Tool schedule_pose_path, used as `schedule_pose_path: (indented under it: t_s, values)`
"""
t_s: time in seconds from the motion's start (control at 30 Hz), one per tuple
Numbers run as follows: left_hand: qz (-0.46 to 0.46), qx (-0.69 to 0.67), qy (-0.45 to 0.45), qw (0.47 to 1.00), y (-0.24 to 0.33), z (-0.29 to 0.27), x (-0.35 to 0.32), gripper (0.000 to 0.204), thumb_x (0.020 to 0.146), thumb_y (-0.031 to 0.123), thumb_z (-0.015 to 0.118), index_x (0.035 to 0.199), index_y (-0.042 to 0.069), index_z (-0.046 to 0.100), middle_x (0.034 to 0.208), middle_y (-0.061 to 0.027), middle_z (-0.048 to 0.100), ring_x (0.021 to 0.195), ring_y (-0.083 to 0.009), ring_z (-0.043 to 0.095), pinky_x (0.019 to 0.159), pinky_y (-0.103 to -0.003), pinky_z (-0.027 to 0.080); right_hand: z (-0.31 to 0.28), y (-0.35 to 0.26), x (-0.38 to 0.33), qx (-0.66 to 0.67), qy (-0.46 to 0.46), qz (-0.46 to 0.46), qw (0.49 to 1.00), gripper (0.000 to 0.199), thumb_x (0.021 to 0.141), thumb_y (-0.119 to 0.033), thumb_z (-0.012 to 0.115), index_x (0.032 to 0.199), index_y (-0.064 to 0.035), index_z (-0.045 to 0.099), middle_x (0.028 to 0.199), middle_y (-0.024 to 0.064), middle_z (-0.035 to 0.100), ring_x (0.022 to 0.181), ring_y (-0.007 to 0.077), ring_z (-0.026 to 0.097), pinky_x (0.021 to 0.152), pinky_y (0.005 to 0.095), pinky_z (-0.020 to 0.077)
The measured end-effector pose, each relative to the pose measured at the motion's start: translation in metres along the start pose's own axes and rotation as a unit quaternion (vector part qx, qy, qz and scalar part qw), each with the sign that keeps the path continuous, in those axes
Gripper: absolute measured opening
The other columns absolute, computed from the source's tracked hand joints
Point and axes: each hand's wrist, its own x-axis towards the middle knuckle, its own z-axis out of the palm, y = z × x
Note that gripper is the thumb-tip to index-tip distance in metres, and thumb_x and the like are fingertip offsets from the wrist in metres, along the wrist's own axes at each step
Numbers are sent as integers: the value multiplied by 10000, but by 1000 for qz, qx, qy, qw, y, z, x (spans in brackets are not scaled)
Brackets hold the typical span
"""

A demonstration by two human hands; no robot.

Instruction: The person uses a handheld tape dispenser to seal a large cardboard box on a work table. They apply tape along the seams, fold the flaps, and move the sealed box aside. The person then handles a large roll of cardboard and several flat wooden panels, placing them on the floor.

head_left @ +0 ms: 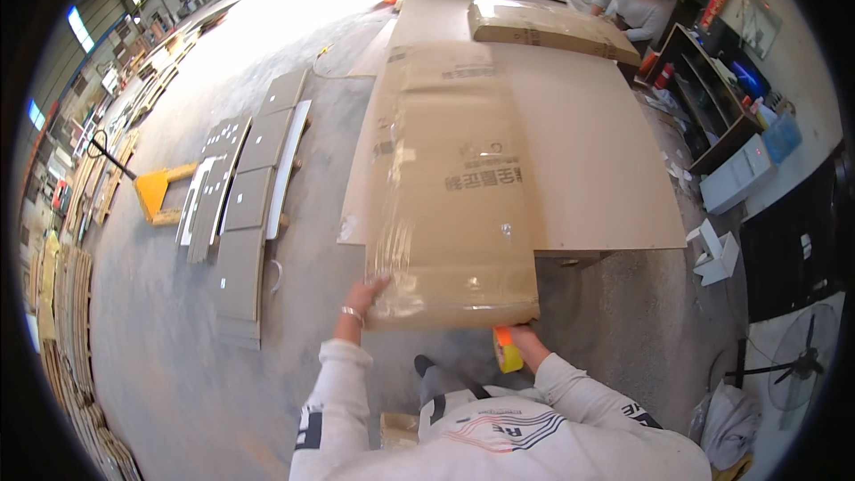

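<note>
A yellow pallet jack stands beside grey panels, a fan far right.

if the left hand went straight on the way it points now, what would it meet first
Most likely the box: the left hand is right at its near left corner, pointing forward and inward, though the exact contact is hard to make out.

Lit brightly by daylight from far left | blown out to white on far floor | glinting off clear tape at near end of long cardboard carton | darker at near right | motion-smeared along carton edges | blurred over far-right co-worker's head | bowed and black-vignetted toward rim
</note>
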Motion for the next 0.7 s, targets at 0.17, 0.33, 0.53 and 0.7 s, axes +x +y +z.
schedule_pose_path:
  t_s: [0.17,0.33,0.53,0.7]
  values:
    - [-50,-44,131,989,-83,127,-68,514,859,394,795,1150,-13,677,889,-44,681,708,-136,581,611,-324,483,-86,-14,-21,111,-44,119,986,188,951,-194,635,1049,-35,650,792,135,667,607,256,649,530,417,522]
    - [-61,-198,142,968,-90,357,-132,594,951,416,692,1303,-50,587,1200,-122,661,1037,-240,605,974,-371,456,-222,16,-11,76,171,-98,977,250,952,-160,608,1145,-8,654,908,102,689,693,214,655,619,379,537]
    - [-218,-210,-188,934,-55,588,-58,861,916,763,489,1526,158,418,1455,-141,504,1169,-297,590,916,-508,509,-327,0,-68,100,244,-30,964,281,970,-134,581,1204,5,653,1002,82,692,808,197,657,701,358,533]
    - [259,258,-368,855,44,616,74,522,961,410,648,1348,63,602,1186,-186,705,1033,-271,698,880,-409,551,-348,61,-69,94,260,-33,961,254,976,-136,567,1172,4,648,940,102,685,726,212,657,655,369,536]
